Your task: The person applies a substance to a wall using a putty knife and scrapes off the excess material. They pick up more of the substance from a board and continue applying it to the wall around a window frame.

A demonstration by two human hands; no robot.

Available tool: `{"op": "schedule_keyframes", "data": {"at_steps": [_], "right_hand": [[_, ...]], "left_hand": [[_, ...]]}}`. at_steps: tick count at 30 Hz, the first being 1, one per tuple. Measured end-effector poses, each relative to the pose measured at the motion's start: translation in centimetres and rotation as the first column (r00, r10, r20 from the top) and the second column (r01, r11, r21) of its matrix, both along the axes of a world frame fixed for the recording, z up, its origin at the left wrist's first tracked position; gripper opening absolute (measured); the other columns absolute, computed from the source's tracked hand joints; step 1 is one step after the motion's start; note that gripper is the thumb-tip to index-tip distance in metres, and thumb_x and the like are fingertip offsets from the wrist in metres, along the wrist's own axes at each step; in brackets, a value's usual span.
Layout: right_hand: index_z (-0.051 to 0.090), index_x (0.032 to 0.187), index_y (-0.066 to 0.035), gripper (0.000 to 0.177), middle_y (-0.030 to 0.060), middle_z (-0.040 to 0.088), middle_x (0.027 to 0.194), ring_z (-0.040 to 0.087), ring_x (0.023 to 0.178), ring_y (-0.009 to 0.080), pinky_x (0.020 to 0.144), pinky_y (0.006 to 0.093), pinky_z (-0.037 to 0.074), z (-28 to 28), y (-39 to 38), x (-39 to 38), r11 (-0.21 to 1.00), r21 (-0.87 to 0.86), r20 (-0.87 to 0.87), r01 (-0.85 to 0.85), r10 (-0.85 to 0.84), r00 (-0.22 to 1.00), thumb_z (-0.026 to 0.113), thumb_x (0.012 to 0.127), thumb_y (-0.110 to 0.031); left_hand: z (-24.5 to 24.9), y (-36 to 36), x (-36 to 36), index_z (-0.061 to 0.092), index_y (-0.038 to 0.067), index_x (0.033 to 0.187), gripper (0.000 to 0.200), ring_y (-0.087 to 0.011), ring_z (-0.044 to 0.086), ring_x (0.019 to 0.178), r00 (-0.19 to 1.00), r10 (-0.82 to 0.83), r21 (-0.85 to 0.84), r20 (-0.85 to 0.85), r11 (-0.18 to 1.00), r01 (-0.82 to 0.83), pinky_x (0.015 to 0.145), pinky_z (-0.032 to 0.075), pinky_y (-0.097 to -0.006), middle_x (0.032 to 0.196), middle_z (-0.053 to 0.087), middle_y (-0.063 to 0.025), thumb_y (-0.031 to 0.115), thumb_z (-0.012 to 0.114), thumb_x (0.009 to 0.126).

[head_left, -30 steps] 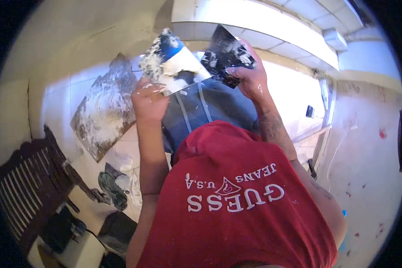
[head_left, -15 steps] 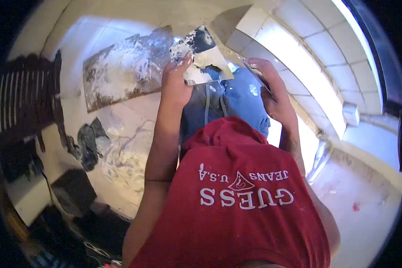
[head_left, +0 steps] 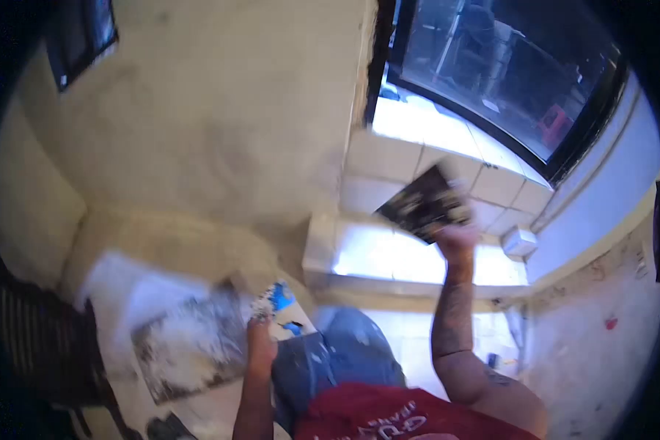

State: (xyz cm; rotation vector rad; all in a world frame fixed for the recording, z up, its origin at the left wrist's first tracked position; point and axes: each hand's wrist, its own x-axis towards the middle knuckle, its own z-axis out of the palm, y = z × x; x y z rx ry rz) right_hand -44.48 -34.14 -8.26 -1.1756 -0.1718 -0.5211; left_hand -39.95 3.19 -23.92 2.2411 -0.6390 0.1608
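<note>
My left hand (head_left: 260, 345) is closed on the edge of a flat rectangular plate (head_left: 293, 317), low over my lap. White putty smears cover the plate, with blue patches showing between them. Out to the upper right, my right hand (head_left: 456, 238) grips a dark, thin, squarish plate (head_left: 422, 205). Pale smears mark its face, and motion blurs it. In this view the dark plate overlaps the tiled step below the window.
A brown board (head_left: 191, 348) smeared with white lies on the floor at left, by a dark slatted chair (head_left: 40, 330). Ahead are a beige wall (head_left: 220, 110), a tiled ledge (head_left: 389, 253) and a dark-framed window (head_left: 506, 66). A white box (head_left: 519, 242) is at right.
My view has tilted up toward the wall and window. The right hand has swung up and away from my lap with its plate. The left hand still holds its plate over my legs.
</note>
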Motion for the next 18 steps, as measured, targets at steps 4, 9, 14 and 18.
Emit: {"op": "schedule_keyframes", "data": {"at_steps": [4, 9, 14, 18], "right_hand": [[0.044, 0.111, 0.007, 0.053, 0.0184, 0.054, 0.104, 0.054, 0.096, 0.0308, 0.085, 0.0430, 0.045, 8.3, -3.8, 4.5, 0.916, 0.309, 0.224, 0.255, -0.330, 0.917, 0.050, 0.059, 0.006], [0.043, 0.112, 0.006, 0.050, 0.0173, 0.056, 0.102, 0.056, 0.093, 0.0308, 0.086, 0.0430, 0.044, 6.7, 1.6, 6.3, 0.830, 0.542, -0.175, 0.130, -0.040, 0.984, 0.051, 0.063, 0.006], [0.042, 0.114, 0.005, 0.046, 0.0174, 0.055, 0.104, 0.055, 0.097, 0.0288, 0.088, 0.0408, 0.044, 7.5, 3.3, 7.9, 0.652, 0.749, -0.305, 0.118, 0.181, 0.935, 0.053, 0.069, 0.005], [0.035, 0.120, 0.003, 0.060, 0.0125, 0.054, 0.104, 0.055, 0.093, 0.0198, 0.081, 0.0307, 0.046, 18.4, 0.1, 10.2, 0.909, 0.094, -0.147, 0.407, -0.392, 0.908, 0.057, 0.065, 0.001]], "left_hand": [[1.8, -5.3, 11.2, 0.054, 0.004, 0.100, 0.018, -0.0161, 0.055, 0.081, 0.778, -0.323, -0.693, -0.539, 0.695, -0.191, 0.071, 0.046, -0.0293, 0.089, 0.057, -0.0075, 0.012, 0.052, 0.084], [12.5, -5.5, 10.4, 0.054, 0.004, 0.095, 0.016, -0.0157, 0.052, 0.076, 0.882, -0.213, -0.464, -0.421, 0.886, -0.007, 0.066, 0.043, -0.0292, 0.085, 0.055, -0.0066, 0.013, 0.052, 0.082], [7.4, -2.8, 12.6, 0.050, 0.004, 0.107, 0.034, -0.0275, 0.057, 0.085, 0.452, -0.358, -0.556, -0.817, 0.697, -0.452, 0.073, 0.049, -0.0378, 0.097, 0.056, -0.0128, 0.004, 0.048, 0.073], [5.5, 1.9, 13.3, 0.051, 0.005, 0.107, 0.027, -0.0241, 0.057, 0.082, 0.685, -0.324, -0.648, -0.652, 0.708, -0.281, 0.068, 0.048, -0.0347, 0.093, 0.058, -0.0088, 0.011, 0.048, 0.081]]}}
